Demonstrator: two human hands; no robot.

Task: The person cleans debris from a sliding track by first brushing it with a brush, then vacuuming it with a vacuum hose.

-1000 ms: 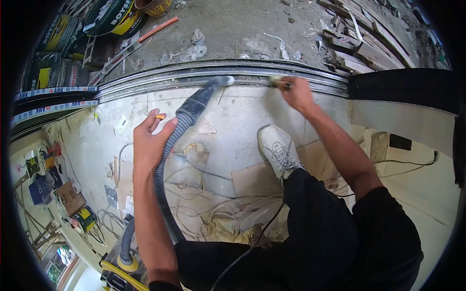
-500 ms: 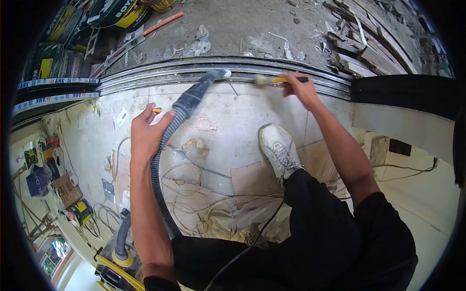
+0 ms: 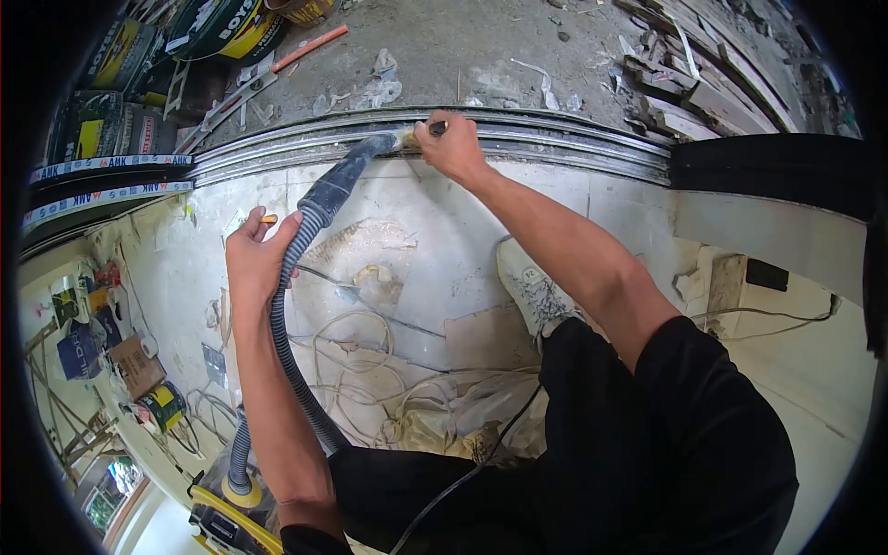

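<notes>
A grey vacuum hose (image 3: 287,319) with a dark nozzle (image 3: 344,176) reaches up to a metal sliding-door track (image 3: 555,139). My left hand (image 3: 259,259) is closed round the hose below the nozzle, and a small yellow-orange stick pokes out between its fingers. On the track, right beside the nozzle tip, my right hand (image 3: 450,143) grips a brush (image 3: 407,139). The brush's bristles are at the nozzle's mouth, and its dark handle end shows over my fingers.
Paint buckets (image 3: 222,32) and a level (image 3: 222,111) lie beyond the track at left. Wood scraps (image 3: 712,88) are piled at back right. Cables (image 3: 370,370) coil on the floor near my shoe (image 3: 536,287). A yellow-black vacuum (image 3: 231,523) stands at lower left.
My right hand has swept left along the track with the brush, up to the nozzle. My left hand and the nozzle have shifted left and slightly down.
</notes>
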